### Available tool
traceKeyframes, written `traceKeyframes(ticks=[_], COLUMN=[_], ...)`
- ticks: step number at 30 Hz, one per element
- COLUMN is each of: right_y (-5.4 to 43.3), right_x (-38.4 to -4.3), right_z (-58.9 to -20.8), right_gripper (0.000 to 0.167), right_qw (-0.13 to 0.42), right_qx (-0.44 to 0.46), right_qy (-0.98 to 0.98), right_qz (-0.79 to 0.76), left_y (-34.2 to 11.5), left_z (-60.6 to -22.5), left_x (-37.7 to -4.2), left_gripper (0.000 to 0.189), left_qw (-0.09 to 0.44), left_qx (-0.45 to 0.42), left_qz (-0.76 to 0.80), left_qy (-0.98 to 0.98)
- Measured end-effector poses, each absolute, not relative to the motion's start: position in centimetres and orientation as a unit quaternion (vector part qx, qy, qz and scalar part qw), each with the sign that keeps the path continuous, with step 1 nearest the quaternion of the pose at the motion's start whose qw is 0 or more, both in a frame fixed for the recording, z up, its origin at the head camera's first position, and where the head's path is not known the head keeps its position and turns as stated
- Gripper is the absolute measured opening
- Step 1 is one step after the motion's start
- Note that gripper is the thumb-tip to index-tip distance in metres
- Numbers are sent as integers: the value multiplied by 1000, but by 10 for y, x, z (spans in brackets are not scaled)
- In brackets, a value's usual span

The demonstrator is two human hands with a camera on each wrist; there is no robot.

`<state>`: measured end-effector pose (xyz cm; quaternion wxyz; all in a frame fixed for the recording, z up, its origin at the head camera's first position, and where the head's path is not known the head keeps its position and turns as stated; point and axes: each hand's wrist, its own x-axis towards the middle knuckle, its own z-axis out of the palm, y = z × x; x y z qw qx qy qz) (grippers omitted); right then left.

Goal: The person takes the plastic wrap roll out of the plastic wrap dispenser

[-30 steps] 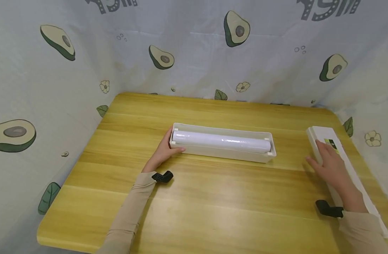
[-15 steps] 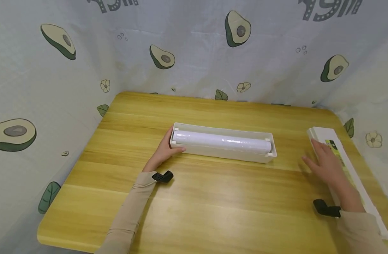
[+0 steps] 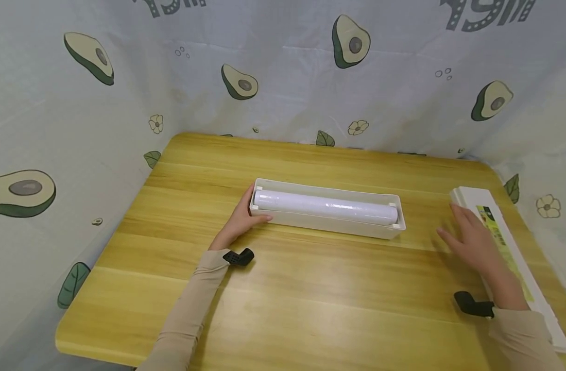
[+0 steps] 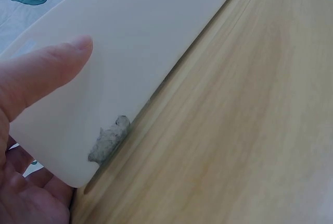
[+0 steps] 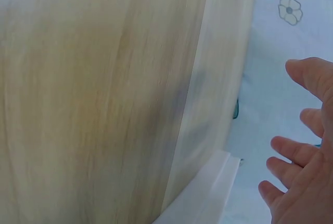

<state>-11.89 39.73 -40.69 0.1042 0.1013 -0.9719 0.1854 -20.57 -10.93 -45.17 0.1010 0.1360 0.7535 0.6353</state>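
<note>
In the head view, a long white open box [image 3: 329,225] lies mid-table with a white roll, looking like cling film [image 3: 324,205], inside it. My left hand [image 3: 240,220] grips the box's left end, thumb on the front wall and fingers around the end. The left wrist view shows this thumb [image 4: 49,73] against the white wall, with a grey crumpled patch [image 4: 110,139] near its bottom edge. At the right, a long white lid-like piece [image 3: 537,288] with a green-yellow label lies on the table. My right hand [image 3: 479,242], fingers loosely spread and holding nothing, hovers over its left side.
The wooden table [image 3: 310,309] has rounded corners. A pale curtain [image 3: 283,67] printed with avocados hangs behind it and along both sides. A black wrist device [image 3: 474,305] sits on the right wrist and another [image 3: 239,256] on the left.
My right hand has drifted slightly left off the lid-like piece, so more of its label shows. My left hand keeps its hold on the box. The head view has shifted a little.
</note>
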Motion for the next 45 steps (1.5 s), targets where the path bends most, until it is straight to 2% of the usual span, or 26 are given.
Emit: traceKeyframes(ticks=[7,14,24,34,45], right_y=[394,390,383,379,372], right_x=[-121,-123,-127,-128,-133], right_z=[-406,-410,-410,-410,-409], right_gripper=[68,69,69,70,68], right_qw=[108,103,107,87,100], right_qx=[107,108,111,113,129], right_qy=[-969,-970,-970,-971,-966], right_qz=[193,194,187,192,200], left_y=[-109,-109,-111,-108,-109], left_z=[-461,-462,-437,-438,-435], left_x=[-211,-211,-199,-200,-198], left_gripper=[99,101,98,99,98], left_qw=[88,96,109,116,115], left_qx=[143,138,138,142,136], left_qz=[639,645,640,647,644], left_qy=[751,746,748,741,744])
